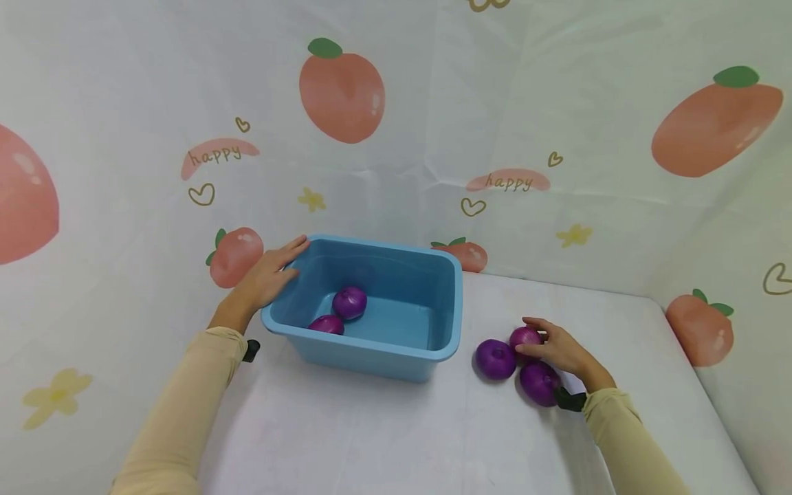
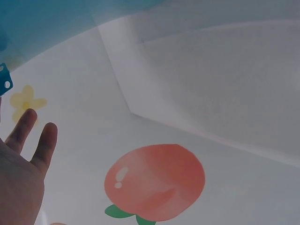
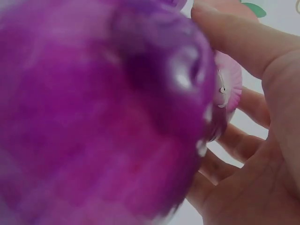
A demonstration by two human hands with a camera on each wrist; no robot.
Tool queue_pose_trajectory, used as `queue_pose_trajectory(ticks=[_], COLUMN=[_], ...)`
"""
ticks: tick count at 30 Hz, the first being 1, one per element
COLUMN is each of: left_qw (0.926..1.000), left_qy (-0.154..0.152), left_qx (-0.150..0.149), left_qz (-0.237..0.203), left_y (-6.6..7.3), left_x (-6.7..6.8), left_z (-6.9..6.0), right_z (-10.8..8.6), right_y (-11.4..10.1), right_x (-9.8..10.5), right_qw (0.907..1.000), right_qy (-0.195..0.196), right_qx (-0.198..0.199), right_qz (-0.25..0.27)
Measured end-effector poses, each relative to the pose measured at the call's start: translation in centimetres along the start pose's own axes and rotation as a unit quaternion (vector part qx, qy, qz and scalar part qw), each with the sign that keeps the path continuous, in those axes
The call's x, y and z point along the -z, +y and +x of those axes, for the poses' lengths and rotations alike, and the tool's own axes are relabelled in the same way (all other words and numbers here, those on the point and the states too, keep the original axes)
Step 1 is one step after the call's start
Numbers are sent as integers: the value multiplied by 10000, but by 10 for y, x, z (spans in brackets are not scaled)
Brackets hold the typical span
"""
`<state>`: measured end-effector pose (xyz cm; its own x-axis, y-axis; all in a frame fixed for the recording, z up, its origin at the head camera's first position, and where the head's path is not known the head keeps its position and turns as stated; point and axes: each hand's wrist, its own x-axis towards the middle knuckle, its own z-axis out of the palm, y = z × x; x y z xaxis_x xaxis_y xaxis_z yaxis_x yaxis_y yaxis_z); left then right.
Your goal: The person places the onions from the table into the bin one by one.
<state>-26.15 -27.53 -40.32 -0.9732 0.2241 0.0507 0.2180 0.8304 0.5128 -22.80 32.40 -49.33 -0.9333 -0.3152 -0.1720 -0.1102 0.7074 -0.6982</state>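
Note:
At its left end, a blue plastic basin (image 1: 365,357) has my left hand (image 1: 269,275) resting on the rim. Those fingers look straight and spread in the left wrist view, where the hand (image 2: 23,183) shows only partly. Two purple onions lie inside the basin, one onion (image 1: 349,303) farther back and another onion (image 1: 326,324) by the near wall. To the right of the basin, my right hand (image 1: 566,350) holds a pinkish-purple onion (image 1: 526,337) between thumb and fingers. Touching or close to it are a purple onion (image 1: 495,359) on the left and a purple onion (image 1: 540,383) nearer me.
The basin stands on a white-covered table (image 1: 371,440). A white printed backdrop (image 1: 408,103) with peaches, hearts and flowers rises behind and at both sides. In the right wrist view a blurred onion (image 3: 93,117) blocks much of the scene.

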Motion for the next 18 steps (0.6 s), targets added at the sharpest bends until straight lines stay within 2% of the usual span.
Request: queue_pose_trajectory(ticks=[12, 18], left_qw=[9999, 9999], left_qy=[46, 63], left_qx=[-104, -90], left_qz=[-97, -82], left_y=[-1, -1], left_x=[0, 0], left_z=[0, 0], right_z=[1, 2], right_y=[2, -3], right_x=[-4, -1], right_qw=[10000, 9997], right_qy=[-15, 169], right_qx=[-40, -120], right_qz=[-89, -124])
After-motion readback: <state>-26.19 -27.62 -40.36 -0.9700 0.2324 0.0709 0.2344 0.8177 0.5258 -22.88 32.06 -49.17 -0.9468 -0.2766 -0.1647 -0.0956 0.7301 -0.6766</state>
